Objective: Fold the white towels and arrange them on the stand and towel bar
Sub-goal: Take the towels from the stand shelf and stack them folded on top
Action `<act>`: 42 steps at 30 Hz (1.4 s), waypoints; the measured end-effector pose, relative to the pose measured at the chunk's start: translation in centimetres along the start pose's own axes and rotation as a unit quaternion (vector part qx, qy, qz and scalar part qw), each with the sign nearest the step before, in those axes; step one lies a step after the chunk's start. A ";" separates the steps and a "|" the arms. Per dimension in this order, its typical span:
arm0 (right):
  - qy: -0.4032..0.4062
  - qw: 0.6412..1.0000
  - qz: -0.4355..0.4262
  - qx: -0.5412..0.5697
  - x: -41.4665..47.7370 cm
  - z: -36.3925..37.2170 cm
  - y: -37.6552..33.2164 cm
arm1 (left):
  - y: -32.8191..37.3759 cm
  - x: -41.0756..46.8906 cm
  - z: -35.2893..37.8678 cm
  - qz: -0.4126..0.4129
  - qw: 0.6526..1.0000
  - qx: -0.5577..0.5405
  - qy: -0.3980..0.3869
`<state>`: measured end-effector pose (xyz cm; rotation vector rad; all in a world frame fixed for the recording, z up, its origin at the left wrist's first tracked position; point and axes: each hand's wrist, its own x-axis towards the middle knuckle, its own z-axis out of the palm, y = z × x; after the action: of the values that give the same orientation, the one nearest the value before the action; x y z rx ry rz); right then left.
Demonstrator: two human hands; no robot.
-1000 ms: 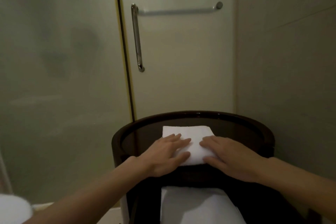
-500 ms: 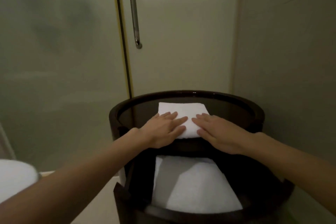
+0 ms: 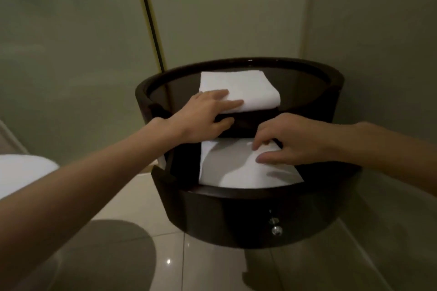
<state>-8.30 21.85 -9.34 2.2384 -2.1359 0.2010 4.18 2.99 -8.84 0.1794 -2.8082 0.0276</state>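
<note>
Folded towel lies crosswise (left hand flat on it).

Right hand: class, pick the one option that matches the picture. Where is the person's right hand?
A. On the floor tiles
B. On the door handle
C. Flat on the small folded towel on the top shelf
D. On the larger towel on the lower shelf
D: the right hand lies with its fingertips on the larger towel on the stand's lower shelf, while the left hand touches the small folded towel on top.
</note>
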 end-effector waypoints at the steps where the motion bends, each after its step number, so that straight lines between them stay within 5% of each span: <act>1: -0.037 0.999 0.015 0.000 0.0 0.4 -0.1 | 0.0 0.0 0.1 -0.002 1.000 0.002 0.000; 18: -0.251 0.963 0.085 -0.042 1.6 3.3 0.9 | -0.3 0.0 0.4 0.000 1.000 0.011 -0.020; 31: -0.109 0.983 0.050 -0.138 2.2 3.2 1.5 | -0.3 0.0 0.2 -0.005 0.998 0.036 -0.060; 39: -0.143 0.968 0.019 -0.207 1.2 3.5 1.0 | 0.7 -0.9 0.0 0.052 0.998 0.026 0.033; 42: -0.122 0.979 0.025 -0.163 1.2 3.2 0.9 | 1.1 -1.1 0.2 0.069 0.997 0.018 0.008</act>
<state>-8.96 20.23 -12.44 2.1085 -2.1453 -0.4150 5.04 4.24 -9.37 -0.0066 -2.8006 0.1119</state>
